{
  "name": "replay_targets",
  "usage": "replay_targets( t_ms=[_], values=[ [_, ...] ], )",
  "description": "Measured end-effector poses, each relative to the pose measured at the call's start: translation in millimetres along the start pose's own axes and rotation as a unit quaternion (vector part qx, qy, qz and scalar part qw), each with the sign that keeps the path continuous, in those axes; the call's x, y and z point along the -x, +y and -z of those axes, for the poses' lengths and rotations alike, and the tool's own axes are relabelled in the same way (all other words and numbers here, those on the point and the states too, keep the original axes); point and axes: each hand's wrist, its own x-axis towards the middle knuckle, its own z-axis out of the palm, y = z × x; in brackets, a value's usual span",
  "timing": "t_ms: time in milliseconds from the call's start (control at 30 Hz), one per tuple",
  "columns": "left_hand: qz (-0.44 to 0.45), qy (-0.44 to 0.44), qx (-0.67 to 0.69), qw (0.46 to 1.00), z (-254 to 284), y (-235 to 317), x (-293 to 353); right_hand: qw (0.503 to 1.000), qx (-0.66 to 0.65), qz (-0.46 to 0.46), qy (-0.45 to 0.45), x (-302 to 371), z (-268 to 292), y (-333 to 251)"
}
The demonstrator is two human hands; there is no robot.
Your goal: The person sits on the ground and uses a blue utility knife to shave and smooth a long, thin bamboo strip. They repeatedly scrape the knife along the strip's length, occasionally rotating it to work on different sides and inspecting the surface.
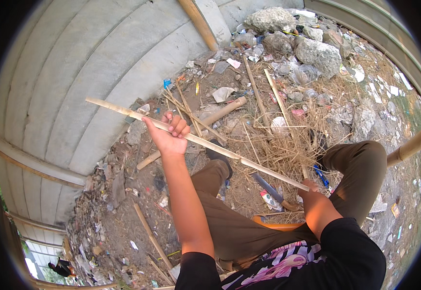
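One long strip (210, 145), one bare knife (274, 193) close by

Both hands are closed on the strip: the left hand (170, 136) curls round it partway along, while the right hand (309, 187) grips its near end, fingers partly hidden. It slants above the ground (118, 232), its free tip (94, 101) pointing toward the ground's edge along the wall (70, 63); whether it touches there, I cannot tell. Sliding bare skin along the strip could drive in splinters. Bending it could crack it at the joint (239, 158) between the hands, and a careless swing could knock the tip against the wall. The knife lies just below the right hand, beside dry straw (288, 157); dropping that hand unwatched could mean a cut.
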Motion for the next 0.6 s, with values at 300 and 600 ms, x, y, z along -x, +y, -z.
replay_targets(
  t_ms=[300,600],
  values=[
    [-0.025,-0.168,-0.108,0.979,-45,-20,18,0.992,-0.065,0.11,-0.014,46,49,-14],
    [0.038,-0.278,-0.197,0.939,-158,-33,32,0.88,-0.217,0.332,0.26,100,271,-17]
  ],
)
